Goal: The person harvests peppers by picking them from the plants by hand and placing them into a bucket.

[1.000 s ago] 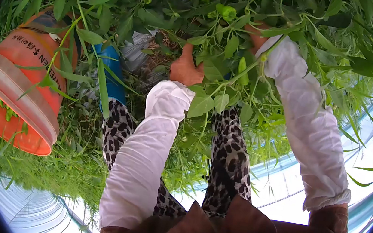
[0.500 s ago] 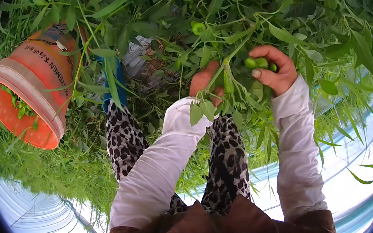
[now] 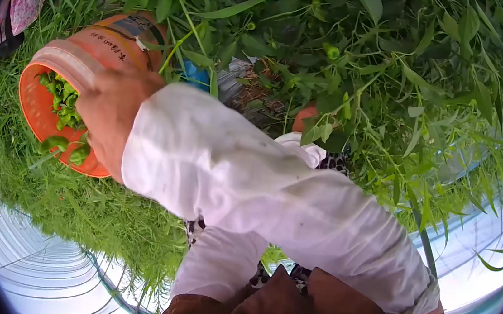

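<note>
My right hand [image 3: 115, 112], smeared by motion, is at the mouth of an orange bucket [image 3: 31, 97]. Its fingers are mostly hidden, so I cannot see whether it holds anything. Green peppers [image 3: 65, 99] lie inside the bucket. Just below the hand, near the lower rim, are a loose green pepper [image 3: 80, 152] and a leafy green piece [image 3: 53, 144]. Only a small part of my left hand [image 3: 305, 117] shows behind leaves of the pepper plant [image 3: 349, 106]; its fingers are hidden. My right sleeve crosses over the left arm.
Dense plants and grass [image 3: 129, 230] surround the bucket. A blue boot [image 3: 197, 75] shows beside grey plastic sheeting [image 3: 236, 80]. Pink patterned fabric [image 3: 26, 7] is at the upper left. Translucent greenhouse film [image 3: 42, 276] curves along the bottom.
My right hand, which held several green peppers by the plant, has swung left across my body to the bucket. The view has shifted, and my left hand stays among the leaves.
</note>
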`<state>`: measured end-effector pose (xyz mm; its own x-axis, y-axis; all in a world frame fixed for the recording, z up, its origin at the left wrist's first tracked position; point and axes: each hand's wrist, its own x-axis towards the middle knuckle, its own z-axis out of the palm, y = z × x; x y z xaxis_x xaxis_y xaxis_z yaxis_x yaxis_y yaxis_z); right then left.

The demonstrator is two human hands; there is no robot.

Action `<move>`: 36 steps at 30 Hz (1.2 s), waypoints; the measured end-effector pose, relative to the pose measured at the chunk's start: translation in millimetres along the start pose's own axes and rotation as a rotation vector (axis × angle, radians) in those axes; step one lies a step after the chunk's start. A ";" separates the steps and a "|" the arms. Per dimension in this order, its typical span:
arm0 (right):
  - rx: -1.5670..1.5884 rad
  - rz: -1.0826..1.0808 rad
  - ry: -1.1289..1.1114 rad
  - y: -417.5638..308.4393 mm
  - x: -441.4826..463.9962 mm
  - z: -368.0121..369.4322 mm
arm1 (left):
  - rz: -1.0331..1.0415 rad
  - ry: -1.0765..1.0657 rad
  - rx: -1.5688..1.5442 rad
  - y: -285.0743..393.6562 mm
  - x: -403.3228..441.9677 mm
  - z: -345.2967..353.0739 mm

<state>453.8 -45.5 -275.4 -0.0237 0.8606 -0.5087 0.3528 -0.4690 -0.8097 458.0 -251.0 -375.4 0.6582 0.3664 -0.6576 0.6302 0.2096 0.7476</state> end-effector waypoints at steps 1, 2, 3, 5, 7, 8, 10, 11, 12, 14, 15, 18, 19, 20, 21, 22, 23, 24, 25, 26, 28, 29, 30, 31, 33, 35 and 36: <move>0.101 0.011 0.382 32.1 0.3 -14.8 | -0.006 -0.006 0.004 2.4 0.7 9.9; 0.089 0.158 0.300 70.2 3.3 -44.7 | -0.011 -0.014 0.009 5.6 1.3 19.1; -0.076 0.202 0.380 113.7 1.6 -63.2 | -0.015 -0.024 0.014 9.6 1.3 27.7; -0.237 0.426 0.255 177.9 -23.8 -108.7 | -0.011 -0.049 0.013 20.3 3.2 45.1; -0.490 0.453 0.120 241.3 -67.6 -142.1 | -0.011 -0.055 -0.023 32.7 2.5 57.3; -0.454 0.520 0.074 260.8 -90.9 -157.7 | 0.037 -0.009 -0.051 33.3 0.5 67.5; -0.223 0.585 0.099 297.0 -132.1 -173.4 | 0.083 0.033 -0.090 37.0 -1.2 82.7; -0.231 0.528 0.043 310.2 -143.8 -178.5 | 0.060 -0.012 -0.068 44.0 -2.0 84.7; -0.236 0.470 -0.012 312.2 -150.6 -181.9 | 0.038 -0.059 -0.043 49.9 -2.4 86.8; -0.307 0.504 0.032 322.6 -155.0 -169.3 | 0.047 -0.062 -0.051 56.0 -0.4 92.2; -0.374 0.530 0.074 317.4 -152.1 -156.2 | 0.052 -0.058 -0.053 57.3 -0.6 93.8; -0.848 0.518 -0.084 265.1 -127.6 -145.9 | 0.038 -0.034 -0.031 57.8 5.7 94.3; -0.888 0.490 -0.078 264.0 -121.6 -141.1 | 0.037 -0.031 -0.027 58.9 7.3 94.0; -0.891 0.393 -0.021 259.9 -121.9 -134.8 | 0.028 -0.056 -0.016 60.7 7.5 93.8; -0.886 0.389 -0.028 261.9 -120.6 -129.1 | 0.015 -0.080 -0.007 60.7 7.8 93.9; -1.077 0.231 -0.059 265.6 -121.5 -123.6 | 0.010 -0.078 -0.006 60.3 8.4 95.8; -1.263 0.074 -0.087 268.8 -124.6 -118.1 | 0.022 -0.060 -0.010 60.9 8.1 98.1; -1.335 0.121 -0.158 289.4 -124.8 -116.4 | 0.036 -0.047 -0.016 61.2 7.1 100.9; -1.405 0.164 -0.233 310.3 -125.2 -114.5 | 0.036 -0.053 -0.018 63.1 7.2 100.7; -1.298 0.188 -0.181 333.7 -123.0 -113.5 | 0.000 -0.090 -0.035 66.3 7.3 97.3; -1.075 0.227 -0.087 374.9 -113.6 -110.0 | -0.042 -0.123 -0.081 65.3 6.4 92.9; -0.966 0.250 -0.038 390.9 -110.7 -109.8 | -0.047 -0.124 -0.083 62.0 6.3 92.0; -0.858 0.276 0.014 390.6 -107.5 -111.2 | -0.035 -0.099 -0.111 58.6 7.1 91.9; -0.804 0.292 0.037 388.3 -113.8 -115.1 | -0.022 -0.076 -0.139 55.5 7.3 92.1; -0.792 0.112 0.002 338.2 -130.4 -132.6 | -0.015 -0.061 -0.148 50.4 7.2 92.4; -0.827 -0.084 -0.063 285.7 -136.6 -139.4 | -0.007 -0.043 -0.156 46.6 5.6 92.3; -0.712 -0.101 -0.057 276.3 -136.8 -137.9 | -0.009 -0.073 -0.145 44.7 3.4 93.1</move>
<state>683.5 -265.4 -389.2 -0.1298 0.8722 -0.4717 0.8699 -0.1281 -0.4763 526.7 -324.8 -352.9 0.6847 0.2979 -0.6651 0.5734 0.3430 0.7440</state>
